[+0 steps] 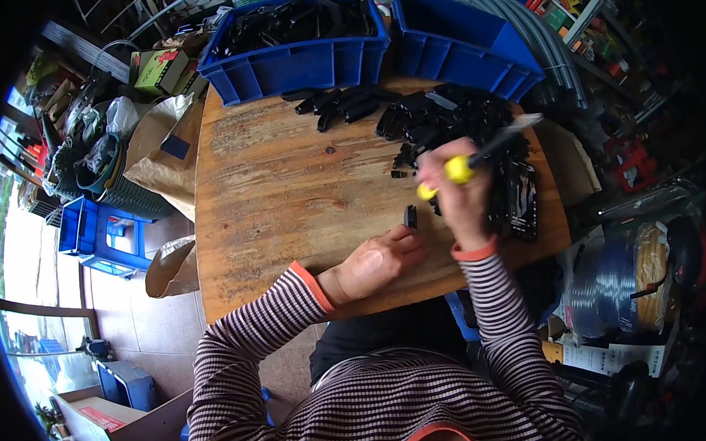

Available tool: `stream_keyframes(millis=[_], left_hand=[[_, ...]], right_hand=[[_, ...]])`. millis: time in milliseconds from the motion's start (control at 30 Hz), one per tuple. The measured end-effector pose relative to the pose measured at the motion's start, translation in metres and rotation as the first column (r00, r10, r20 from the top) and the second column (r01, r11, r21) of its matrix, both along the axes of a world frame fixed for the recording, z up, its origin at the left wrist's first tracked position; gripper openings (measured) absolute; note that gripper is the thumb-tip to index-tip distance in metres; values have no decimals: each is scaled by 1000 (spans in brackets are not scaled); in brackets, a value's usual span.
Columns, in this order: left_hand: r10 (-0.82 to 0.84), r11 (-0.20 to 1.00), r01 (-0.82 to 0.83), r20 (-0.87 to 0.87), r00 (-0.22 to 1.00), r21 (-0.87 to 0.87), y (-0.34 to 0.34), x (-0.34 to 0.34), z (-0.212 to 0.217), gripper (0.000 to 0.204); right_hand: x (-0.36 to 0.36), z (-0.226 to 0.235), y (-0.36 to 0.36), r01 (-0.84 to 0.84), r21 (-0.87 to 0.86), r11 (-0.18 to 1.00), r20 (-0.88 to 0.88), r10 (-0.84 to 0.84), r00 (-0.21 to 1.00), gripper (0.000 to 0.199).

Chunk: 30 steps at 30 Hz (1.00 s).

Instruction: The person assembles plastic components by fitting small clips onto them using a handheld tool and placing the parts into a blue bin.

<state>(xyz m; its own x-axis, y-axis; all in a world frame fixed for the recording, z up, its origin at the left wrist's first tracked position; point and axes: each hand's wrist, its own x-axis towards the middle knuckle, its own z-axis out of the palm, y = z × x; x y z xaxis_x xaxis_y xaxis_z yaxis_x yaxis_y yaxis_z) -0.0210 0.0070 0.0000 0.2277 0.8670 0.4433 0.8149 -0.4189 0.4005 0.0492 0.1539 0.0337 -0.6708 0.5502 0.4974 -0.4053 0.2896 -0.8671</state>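
My left hand (376, 263) rests low on the wooden table (288, 184), its fingers closed on a small black plastic piece (410, 216) that stands up past the fingertips. My right hand (458, 196), smeared by motion, is raised to the right of it. Wrapped in its fingers is a yellow-handled tool (459, 169) with a black section and a pale, blade-like tip pointing to the far right; blur hides its exact kind. Beyond and beside that hand lies a heap of black plastic parts (423, 115). A small black bit (399, 174) lies just left of the right hand.
At the table's far edge stand a blue bin (299, 69) full of black parts and a second blue bin (456, 58). A flat black package (523, 201) lies near the right edge. Brown paper bags (165, 154) and a blue stool (105, 235) stand left; wire coils (616, 288) sit right.
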Motion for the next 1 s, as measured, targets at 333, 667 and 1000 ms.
stream_keyframes(millis=[333,667,1000], left_hand=[[62,986,-30,-191,980,165,20,-16,15,42],[370,912,-401,250,895,87,52,-81,-2,17],[840,541,-836,-23,542,87,77,-184,-21,24]], right_hand=[[77,70,19,154,306,939,268,-241,933,9],[154,-7,9,120,470,875,661,-439,609,21],[142,-10,9,178,535,826,580,-512,634,21]])
